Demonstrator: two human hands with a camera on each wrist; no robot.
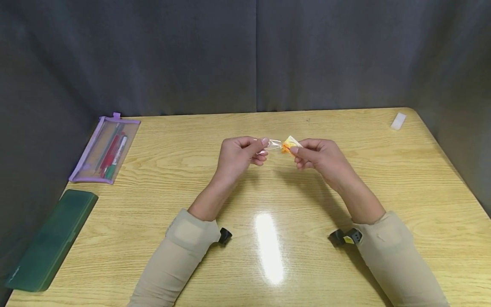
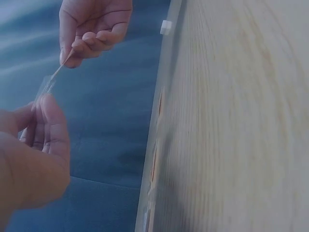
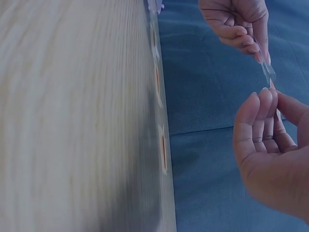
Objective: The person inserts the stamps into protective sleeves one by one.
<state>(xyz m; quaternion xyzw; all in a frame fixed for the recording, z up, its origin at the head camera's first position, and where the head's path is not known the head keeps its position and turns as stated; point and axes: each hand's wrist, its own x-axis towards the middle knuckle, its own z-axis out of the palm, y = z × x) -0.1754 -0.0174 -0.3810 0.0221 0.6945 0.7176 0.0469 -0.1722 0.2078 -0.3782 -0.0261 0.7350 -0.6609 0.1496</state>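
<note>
My left hand (image 1: 238,157) pinches a strip of clear plastic film (image 1: 274,145) between thumb and fingers, above the middle of the table. Opposite it, my right hand (image 1: 321,158) pinches a small flat orange, yellow and white printed piece (image 1: 288,144), like a card or paper sleeve. The film reaches across the gap to the printed piece; whether the two are joined I cannot tell. In the left wrist view the film (image 2: 47,86) stands edge-on between both hands. Fingers hide part of each item.
On the wooden table (image 1: 153,221), a purple-edged mesh pouch (image 1: 92,147) holding pens lies at the back left. Nearer, a green case (image 1: 53,241) lies along the left edge. A small white block (image 1: 398,121) rests at the back right. Dark curtains (image 1: 192,55) stand behind.
</note>
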